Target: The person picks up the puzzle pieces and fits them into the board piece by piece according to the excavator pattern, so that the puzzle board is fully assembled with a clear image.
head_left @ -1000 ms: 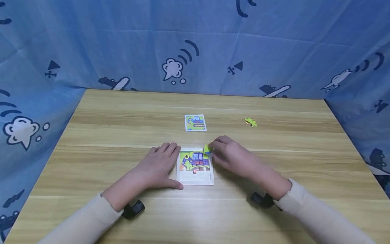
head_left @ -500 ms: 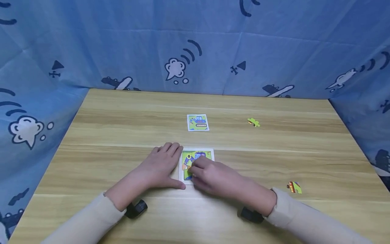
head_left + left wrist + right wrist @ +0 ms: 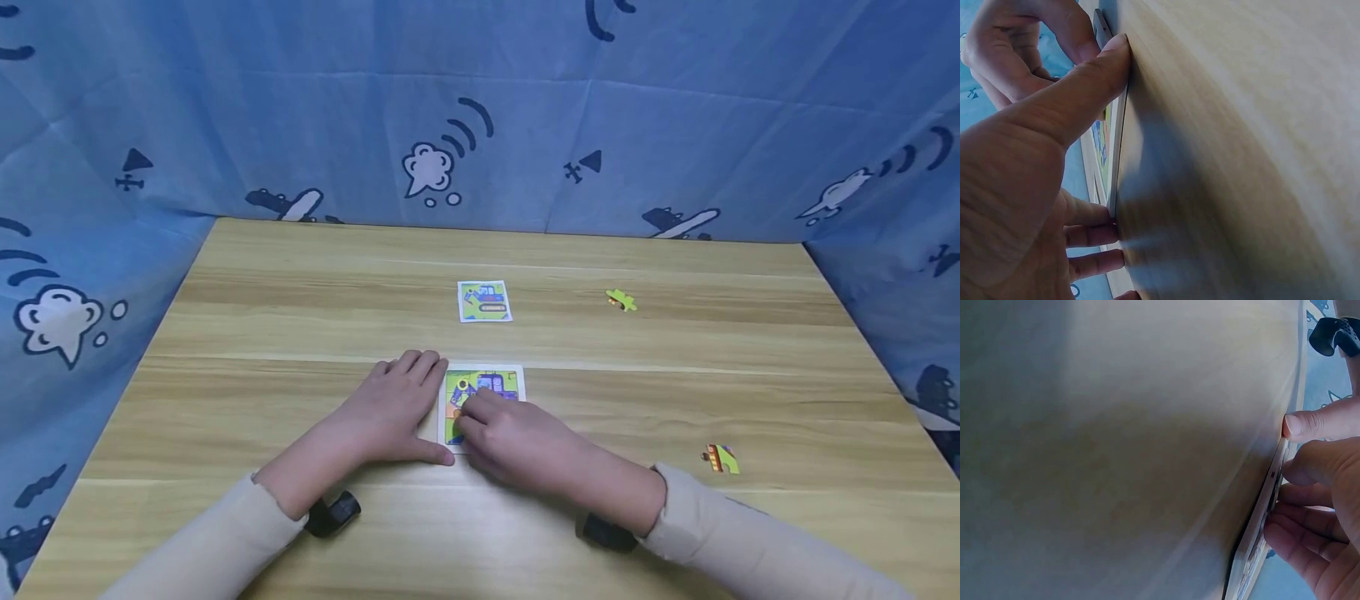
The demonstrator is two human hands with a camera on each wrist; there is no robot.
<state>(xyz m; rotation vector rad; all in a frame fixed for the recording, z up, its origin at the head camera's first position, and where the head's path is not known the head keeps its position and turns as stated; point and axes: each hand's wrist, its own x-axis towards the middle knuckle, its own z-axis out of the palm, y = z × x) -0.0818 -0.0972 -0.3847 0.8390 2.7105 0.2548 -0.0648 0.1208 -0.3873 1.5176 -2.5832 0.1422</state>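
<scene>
A white-framed puzzle tray point(image 3: 522, 379) lies on the table, its picture a blue-purple digger on green. My left hand point(image 3: 393, 408) lies along its left side with fingers extended. In the left wrist view the left thumb point(image 3: 1094, 81) touches the near corner of the frame and the fingertips rest by its far edge. My right hand point(image 3: 517, 437) is over the lower part of the tray, fingers bent together on a green puzzle piece point(image 3: 452, 432) with a blue corner at the lower left. This hand hides much of the picture.
A small reference card point(image 3: 484, 301) with the same digger lies behind the tray. One loose green puzzle piece point(image 3: 622, 300) is at the back right, and another piece with red and yellow point(image 3: 722, 458) lies beyond the right forearm. A blue curtain point(image 3: 480, 108) borders the table.
My right hand has carried the green piece from the tray's upper right corner to its lower left. The red-yellow piece, unseen at first, shows on the right. The left hand stays in place.
</scene>
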